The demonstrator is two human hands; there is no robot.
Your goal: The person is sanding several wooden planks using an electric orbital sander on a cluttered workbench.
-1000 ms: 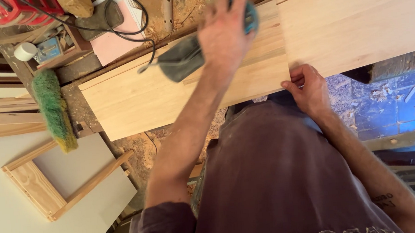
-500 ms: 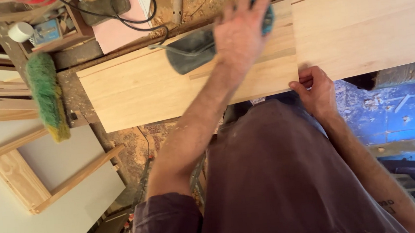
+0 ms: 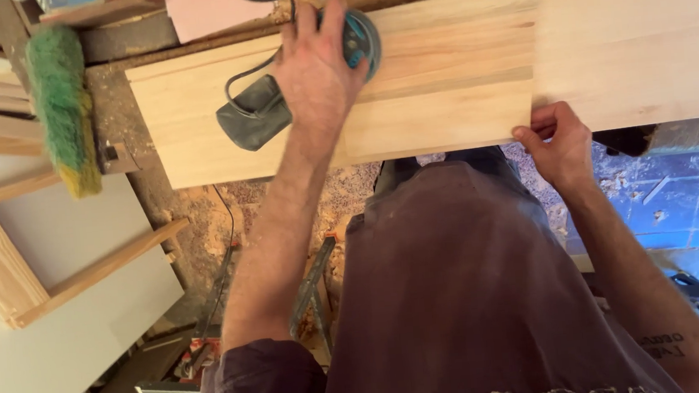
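Spanning the table (image 3: 123, 114) from side to side, the pale wooden board (image 3: 448, 72) lies flat under both hands. I see the left hand (image 3: 316, 70) clamped over the teal sander (image 3: 358, 42), pressing it onto the board's upper middle; its grey dust bag (image 3: 252, 117) trails leftward. The right hand (image 3: 557, 143) grips the board's near edge. A green brush (image 3: 61, 103) lies at the left.

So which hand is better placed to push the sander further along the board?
Left, probably. The left hand grips the sander, which sits flat on the board. The right hand holds the board's near edge, apparently steadying it.
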